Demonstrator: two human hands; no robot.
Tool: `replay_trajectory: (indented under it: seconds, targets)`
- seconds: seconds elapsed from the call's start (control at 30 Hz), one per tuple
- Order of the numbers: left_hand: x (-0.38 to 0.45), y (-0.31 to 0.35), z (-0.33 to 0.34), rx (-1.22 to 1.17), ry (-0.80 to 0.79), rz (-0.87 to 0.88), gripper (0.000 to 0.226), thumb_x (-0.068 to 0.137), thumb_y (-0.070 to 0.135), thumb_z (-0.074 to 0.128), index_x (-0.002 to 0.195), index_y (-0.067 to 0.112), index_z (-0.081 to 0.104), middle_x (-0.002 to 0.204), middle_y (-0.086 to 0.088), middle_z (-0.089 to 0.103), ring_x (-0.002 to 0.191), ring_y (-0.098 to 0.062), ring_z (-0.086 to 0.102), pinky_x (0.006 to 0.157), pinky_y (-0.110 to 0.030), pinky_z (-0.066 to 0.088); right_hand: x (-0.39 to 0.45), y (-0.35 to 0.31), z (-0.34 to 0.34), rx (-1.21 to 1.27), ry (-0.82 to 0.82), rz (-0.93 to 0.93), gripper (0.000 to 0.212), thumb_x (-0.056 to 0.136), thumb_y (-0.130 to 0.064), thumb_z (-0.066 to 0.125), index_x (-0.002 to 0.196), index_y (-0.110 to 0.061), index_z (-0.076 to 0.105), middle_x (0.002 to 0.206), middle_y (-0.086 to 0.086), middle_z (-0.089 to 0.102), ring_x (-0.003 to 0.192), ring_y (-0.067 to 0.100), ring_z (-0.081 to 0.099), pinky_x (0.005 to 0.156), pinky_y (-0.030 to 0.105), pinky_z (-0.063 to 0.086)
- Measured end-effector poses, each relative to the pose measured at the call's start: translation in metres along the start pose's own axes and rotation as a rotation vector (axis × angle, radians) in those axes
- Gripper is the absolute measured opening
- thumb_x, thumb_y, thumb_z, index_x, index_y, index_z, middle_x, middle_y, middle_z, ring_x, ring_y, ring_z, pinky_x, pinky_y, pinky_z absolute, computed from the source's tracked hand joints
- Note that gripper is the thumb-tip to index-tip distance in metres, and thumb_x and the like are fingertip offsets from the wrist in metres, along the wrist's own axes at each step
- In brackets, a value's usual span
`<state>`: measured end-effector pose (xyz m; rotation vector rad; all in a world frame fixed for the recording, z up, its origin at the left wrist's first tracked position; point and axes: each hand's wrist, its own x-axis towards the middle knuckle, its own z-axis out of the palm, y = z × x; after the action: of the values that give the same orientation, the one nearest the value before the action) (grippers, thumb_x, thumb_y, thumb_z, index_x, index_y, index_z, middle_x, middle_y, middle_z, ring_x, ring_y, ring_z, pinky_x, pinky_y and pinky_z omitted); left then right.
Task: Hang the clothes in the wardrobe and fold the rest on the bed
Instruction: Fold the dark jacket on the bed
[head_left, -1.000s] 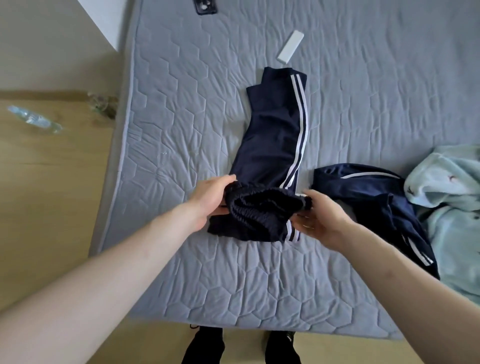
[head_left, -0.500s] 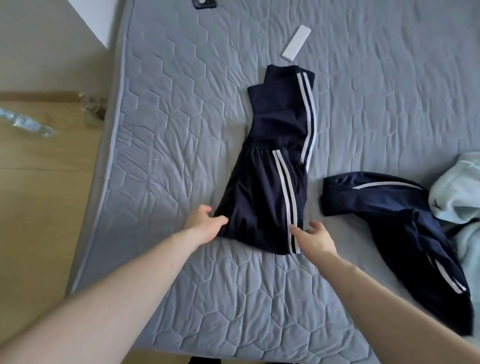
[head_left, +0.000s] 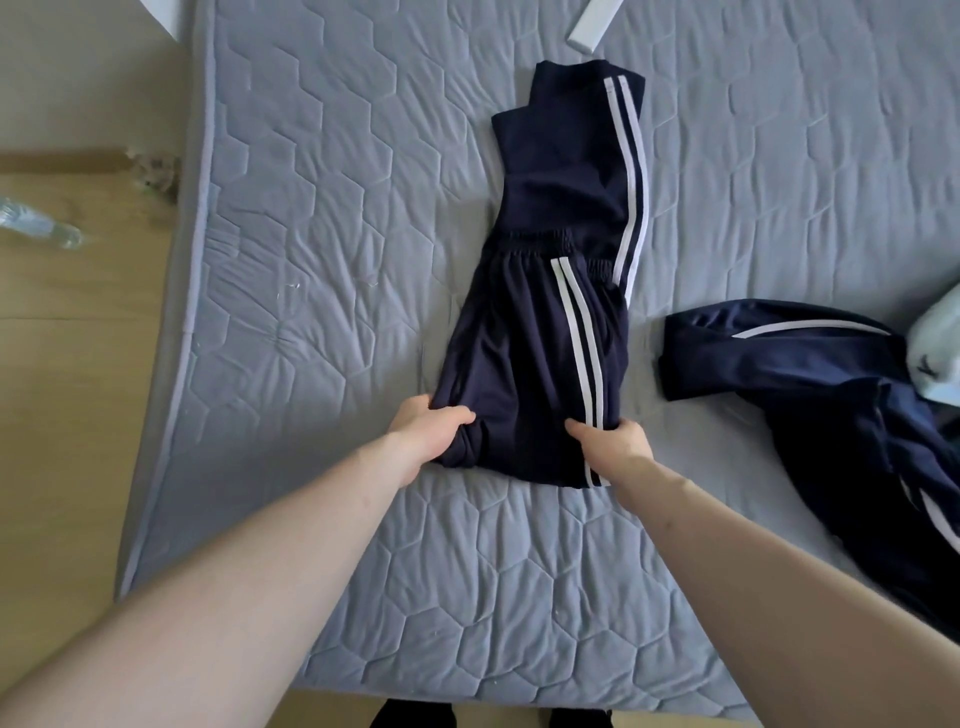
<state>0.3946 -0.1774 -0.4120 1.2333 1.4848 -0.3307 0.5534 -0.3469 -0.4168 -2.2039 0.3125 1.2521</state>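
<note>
The trousers (head_left: 545, 322), a second ago bunched in both hands, now lie folded over on the bed (head_left: 322, 218); left hand (head_left: 428, 431) and right hand (head_left: 613, 441) grip the near fold, ready for the next fold.

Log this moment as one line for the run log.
step: folding trousers on bed | left hand: grips near edge | right hand: grips near edge | waiting: jacket
</note>
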Motion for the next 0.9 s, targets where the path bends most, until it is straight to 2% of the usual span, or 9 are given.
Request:
replay_trajectory:
  seconds: [0.03, 0.1, 0.27, 0.43, 0.57, 0.67, 0.73, 0.83, 0.9]
  targets:
    - [-0.005, -0.003, 0.001, 0.006, -0.004, 0.006, 0.012, 0.082, 0.031, 0.075, 0.092, 0.03, 0.069, 0.099, 0.006, 0.073, 0.089, -0.012, 0.065, 0.069, -0.026, 0.048, -0.002, 0.005, -0.001, 0.011, -0.018, 0.006, 0.043, 0.089, -0.031, 0.077, 0.124, -0.012, 0.062, 0.105, 0.002, 0.07, 0.095, 0.023, 0.066, 0.084, 0.035, 0.053]
    - [-0.019, -0.011, 0.001, 0.039, -0.007, -0.004, 0.008, 0.084, 0.03, 0.072, 0.084, 0.034, 0.065, 0.092, 0.01, 0.069, 0.084, -0.009, 0.062, 0.063, -0.024, 0.043, -0.011, 0.018, -0.007, 0.039, -0.053, 0.026, 0.032, 0.089, -0.028, 0.077, 0.114, -0.018, 0.06, 0.093, -0.004, 0.066, 0.085, 0.017, 0.064, 0.079, 0.033, 0.05]
    - [-0.069, -0.058, -0.001, 0.143, -0.077, -0.137, 0.021, 0.084, 0.037, 0.07, 0.101, 0.025, 0.066, 0.098, 0.007, 0.067, 0.087, -0.011, 0.06, 0.064, -0.025, 0.041, -0.054, 0.067, -0.024, -0.001, -0.127, 0.137, 0.03, 0.089, -0.025, 0.076, 0.111, -0.017, 0.058, 0.095, -0.002, 0.069, 0.084, 0.016, 0.066, 0.065, 0.028, 0.049]
    - [-0.138, -0.104, -0.002, 0.228, -0.15, -0.226, 0.014, 0.079, 0.038, 0.072, 0.086, 0.027, 0.068, 0.087, 0.008, 0.068, 0.079, -0.011, 0.062, 0.059, -0.025, 0.041, -0.111, 0.121, -0.039, -0.093, -0.195, 0.252, 0.03, 0.089, -0.027, 0.075, 0.11, -0.016, 0.056, 0.098, 0.002, 0.07, 0.088, 0.02, 0.068, 0.069, 0.031, 0.052]
    - [-0.183, -0.121, -0.013, 0.293, -0.282, -0.262, 0.032, 0.071, 0.041, 0.071, 0.098, 0.023, 0.071, 0.1, 0.001, 0.073, 0.09, -0.018, 0.068, 0.074, -0.029, 0.051, -0.157, 0.142, -0.058, -0.153, -0.257, 0.345, 0.027, 0.086, -0.031, 0.077, 0.1, -0.021, 0.057, 0.098, 0.004, 0.073, 0.087, 0.024, 0.072, 0.064, 0.031, 0.054]
    - [-0.204, -0.118, -0.025, 0.343, -0.274, -0.247, 0.059, 0.071, 0.047, 0.073, 0.119, 0.021, 0.052, 0.118, 0.002, 0.064, 0.1, -0.017, 0.063, 0.075, -0.031, 0.05, -0.179, 0.14, -0.071, -0.142, -0.295, 0.353, 0.034, 0.084, -0.031, 0.077, 0.111, -0.02, 0.06, 0.1, 0.005, 0.075, 0.088, 0.026, 0.075, 0.065, 0.034, 0.059]
    - [-0.209, -0.104, -0.035, 0.327, -0.232, -0.171, 0.076, 0.076, 0.046, 0.075, 0.141, 0.029, 0.039, 0.128, 0.003, 0.058, 0.109, -0.019, 0.06, 0.076, -0.03, 0.047, -0.184, 0.127, -0.079, -0.085, -0.275, 0.339, 0.046, 0.083, -0.031, 0.078, 0.122, -0.02, 0.056, 0.108, 0.006, 0.073, 0.093, 0.028, 0.074, 0.069, 0.036, 0.061]
    - [-0.201, -0.07, -0.049, 0.222, -0.222, 0.0, 0.054, 0.085, 0.039, 0.074, 0.135, 0.039, 0.053, 0.133, 0.008, 0.058, 0.12, -0.015, 0.056, 0.096, -0.032, 0.046, -0.182, 0.093, -0.092, 0.052, -0.26, 0.285, 0.057, 0.083, -0.029, 0.079, 0.132, -0.029, 0.049, 0.115, 0.004, 0.071, 0.095, 0.028, 0.074, 0.072, 0.039, 0.063]
    - [-0.191, -0.041, -0.056, 0.125, -0.232, 0.065, 0.029, 0.092, 0.029, 0.07, 0.119, 0.035, 0.07, 0.128, 0.01, 0.066, 0.12, -0.012, 0.059, 0.1, -0.029, 0.047, -0.177, 0.063, -0.1, 0.121, -0.264, 0.257, 0.053, 0.086, -0.026, 0.077, 0.133, -0.032, 0.053, 0.112, 0.003, 0.073, 0.083, 0.023, 0.077, 0.061, 0.034, 0.061]
